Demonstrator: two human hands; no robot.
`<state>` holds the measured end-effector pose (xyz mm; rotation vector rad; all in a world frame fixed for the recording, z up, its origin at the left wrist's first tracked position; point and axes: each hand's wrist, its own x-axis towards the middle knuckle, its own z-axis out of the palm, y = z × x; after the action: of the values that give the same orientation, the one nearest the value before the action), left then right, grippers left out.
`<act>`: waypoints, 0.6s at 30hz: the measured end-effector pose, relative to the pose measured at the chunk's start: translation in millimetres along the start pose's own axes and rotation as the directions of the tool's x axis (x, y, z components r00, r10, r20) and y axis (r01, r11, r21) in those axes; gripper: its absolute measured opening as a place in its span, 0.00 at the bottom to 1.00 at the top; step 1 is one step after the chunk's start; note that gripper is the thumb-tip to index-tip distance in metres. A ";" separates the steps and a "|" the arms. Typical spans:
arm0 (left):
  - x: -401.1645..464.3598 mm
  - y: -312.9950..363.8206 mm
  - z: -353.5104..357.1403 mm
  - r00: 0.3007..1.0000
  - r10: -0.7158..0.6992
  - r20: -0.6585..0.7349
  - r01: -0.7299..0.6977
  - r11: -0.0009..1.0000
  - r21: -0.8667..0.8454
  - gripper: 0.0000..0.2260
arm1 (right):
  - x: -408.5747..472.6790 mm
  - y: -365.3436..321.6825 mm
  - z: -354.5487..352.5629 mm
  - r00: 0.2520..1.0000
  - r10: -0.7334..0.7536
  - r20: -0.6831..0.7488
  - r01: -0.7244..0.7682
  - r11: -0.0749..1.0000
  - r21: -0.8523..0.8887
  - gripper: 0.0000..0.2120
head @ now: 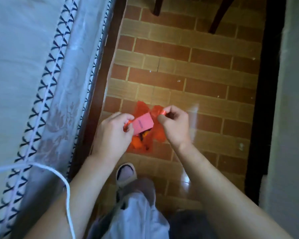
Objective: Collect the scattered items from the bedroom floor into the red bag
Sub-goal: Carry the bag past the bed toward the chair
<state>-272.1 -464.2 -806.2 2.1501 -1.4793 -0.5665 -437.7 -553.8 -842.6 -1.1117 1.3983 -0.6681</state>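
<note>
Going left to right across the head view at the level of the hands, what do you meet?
Pale patterned mattress → dark wooden bed frame edge → left hand → pink rectangular card → right hand → bare brick-patterned floor → dark door frame → pale wall.

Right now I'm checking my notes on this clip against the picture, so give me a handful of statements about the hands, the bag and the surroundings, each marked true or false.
1. Both hands grip the red bag by its handles. True: the left hand and the right hand each hold one.
2. A pink card sits at the bag's mouth. True.
3. The bag lies flat on the bed. False: it is held above the brick-pattern floor, beside the bed.
4. The bag is empty. False: orange and dark things show inside it.
5. The person is barefoot. False: a slipper shows on one foot.
</note>
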 end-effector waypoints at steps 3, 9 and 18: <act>-22.1 32.4 -58.8 0.998 -0.038 0.041 0.038 0.999 0.011 0.09 | -56.1 -41.5 -21.5 0.989 0.133 -0.059 -0.126 0.986 0.112 0.05; -43.8 133.0 -180.8 0.999 -0.033 0.028 0.031 0.998 0.061 0.08 | -131.4 -180.9 -83.0 0.987 0.134 -0.092 -0.122 0.985 0.126 0.07; -52.8 296.9 -335.5 0.982 0.044 -0.182 -0.036 0.998 0.047 0.08 | -223.5 -394.1 -167.3 0.981 -0.184 -0.054 0.174 0.974 -0.145 0.10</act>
<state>-318.9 -458.9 -357.5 2.1370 -1.4429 -0.3154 -532.5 -539.4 -369.2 -1.3493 1.4307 -0.7510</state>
